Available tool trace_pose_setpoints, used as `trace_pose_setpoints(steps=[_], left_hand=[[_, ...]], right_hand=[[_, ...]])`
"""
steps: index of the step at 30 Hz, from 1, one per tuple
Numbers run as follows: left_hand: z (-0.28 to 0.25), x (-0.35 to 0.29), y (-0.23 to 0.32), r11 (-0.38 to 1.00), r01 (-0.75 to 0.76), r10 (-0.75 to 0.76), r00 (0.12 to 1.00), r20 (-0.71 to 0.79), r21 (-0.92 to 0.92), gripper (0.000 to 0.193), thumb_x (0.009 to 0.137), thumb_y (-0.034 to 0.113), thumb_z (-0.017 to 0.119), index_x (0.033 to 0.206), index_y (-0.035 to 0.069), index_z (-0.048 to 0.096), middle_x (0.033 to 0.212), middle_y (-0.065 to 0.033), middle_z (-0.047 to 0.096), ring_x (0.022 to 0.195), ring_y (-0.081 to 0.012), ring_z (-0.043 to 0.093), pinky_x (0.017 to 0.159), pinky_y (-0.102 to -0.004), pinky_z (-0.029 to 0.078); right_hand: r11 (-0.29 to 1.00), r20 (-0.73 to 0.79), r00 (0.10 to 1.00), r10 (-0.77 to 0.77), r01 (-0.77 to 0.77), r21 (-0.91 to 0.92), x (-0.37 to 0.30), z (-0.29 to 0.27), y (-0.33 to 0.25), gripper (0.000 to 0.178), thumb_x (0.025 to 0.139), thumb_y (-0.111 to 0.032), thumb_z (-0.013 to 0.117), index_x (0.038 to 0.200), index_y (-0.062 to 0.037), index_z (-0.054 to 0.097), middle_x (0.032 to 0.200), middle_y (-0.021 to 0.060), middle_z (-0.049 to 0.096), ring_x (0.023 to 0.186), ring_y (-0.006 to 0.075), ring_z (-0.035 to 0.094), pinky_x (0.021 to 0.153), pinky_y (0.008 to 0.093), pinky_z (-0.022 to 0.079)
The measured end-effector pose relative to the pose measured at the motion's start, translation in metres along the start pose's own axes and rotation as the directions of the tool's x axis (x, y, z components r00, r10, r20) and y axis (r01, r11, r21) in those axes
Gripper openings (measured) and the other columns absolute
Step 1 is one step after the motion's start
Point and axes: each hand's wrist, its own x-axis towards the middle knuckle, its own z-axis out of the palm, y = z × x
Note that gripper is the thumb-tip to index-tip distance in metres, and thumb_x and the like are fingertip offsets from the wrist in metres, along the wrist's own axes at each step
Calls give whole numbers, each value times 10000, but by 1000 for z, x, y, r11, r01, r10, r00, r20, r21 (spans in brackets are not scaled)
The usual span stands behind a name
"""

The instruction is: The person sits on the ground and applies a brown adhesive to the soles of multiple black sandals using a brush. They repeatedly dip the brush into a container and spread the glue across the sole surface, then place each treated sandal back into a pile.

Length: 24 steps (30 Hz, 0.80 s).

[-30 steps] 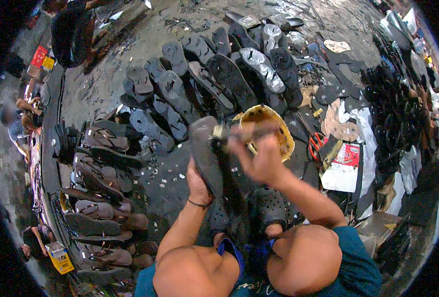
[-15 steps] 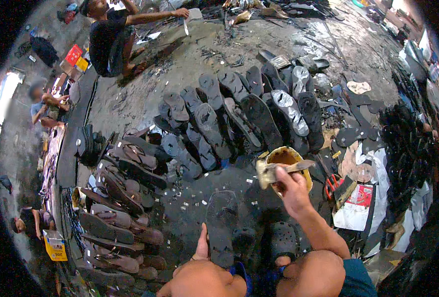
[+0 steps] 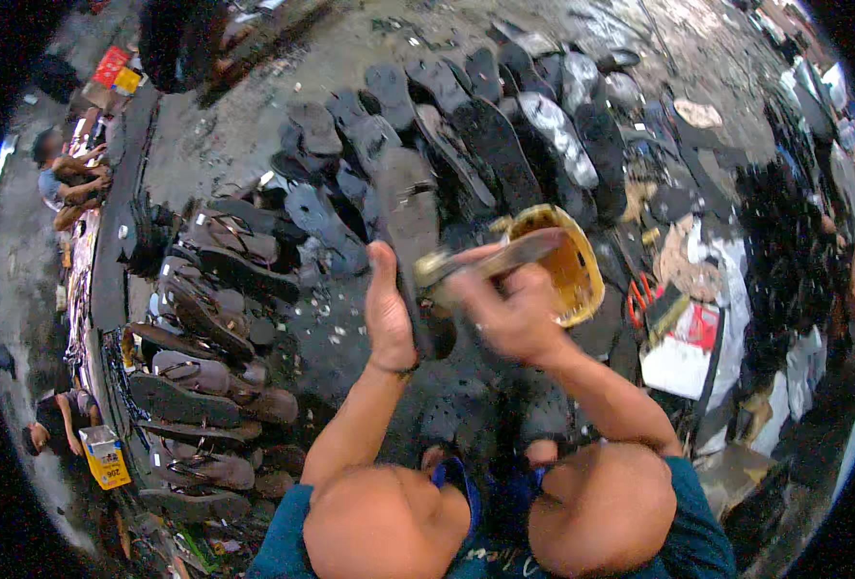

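My left hand (image 3: 389, 314) grips a dark, flat sandal sole (image 3: 411, 217), lifted and tilted. Its thumb stands along the sole's left edge, and the other fingers are hidden behind it. My right hand (image 3: 519, 314), smeared by motion, is closed around a brush with a flat wooden handle (image 3: 519, 259). The brush's yellowish head (image 3: 434, 271) meets the lower part of the sole, though the blur hides the exact contact. Just beyond the right hand stands a tub (image 3: 596, 299) with a crusted yellow rim and an amber inside.
Several dark soles (image 3: 495, 145) lie in rows ahead. Strapped sandals (image 3: 201, 372) are stacked at left. Red-handled scissors (image 3: 639, 299) and a white-and-red packet (image 3: 678, 362) lie at right, near dark scraps (image 3: 774, 261). Another person (image 3: 72, 179) sits at far left.
My left hand has raised the sole off the ground in front of me. My right hand has brought the brush from over the tub leftward to the sole. The view has tipped downward.
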Motion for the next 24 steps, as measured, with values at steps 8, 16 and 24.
trace_pose_setpoints(steps=[8,16,24], left_hand=[[-3,9,5,956,50,-18,994,110,-290,711,892,729,521,1179,88,631,980,-55,697,772,-185,669,673,-322,570],[-35,22,-23,958,216,-186,969,163,-190,734,944,696,457,1247,44,604,1055,-86,688,884,-218,666,792,-353,564],[17,141,37,931,59,39,965,259,-361,446,1067,365,365,1265,44,602,1175,-94,691,1044,-252,669,942,-411,528]], right_hand=[[991,31,991,-131,130,24,-9,14,-11,204,899,-137,722,1051,-8,683,970,128,714,900,217,678,834,352,517],[999,-16,999,-40,40,-17,-10,24,-2,196,909,-170,721,1024,-15,687,883,46,702,783,113,634,706,279,507],[987,-189,980,64,-90,-130,-12,-37,16,219,931,-155,687,1102,-17,677,953,99,721,890,164,673,802,311,523]])
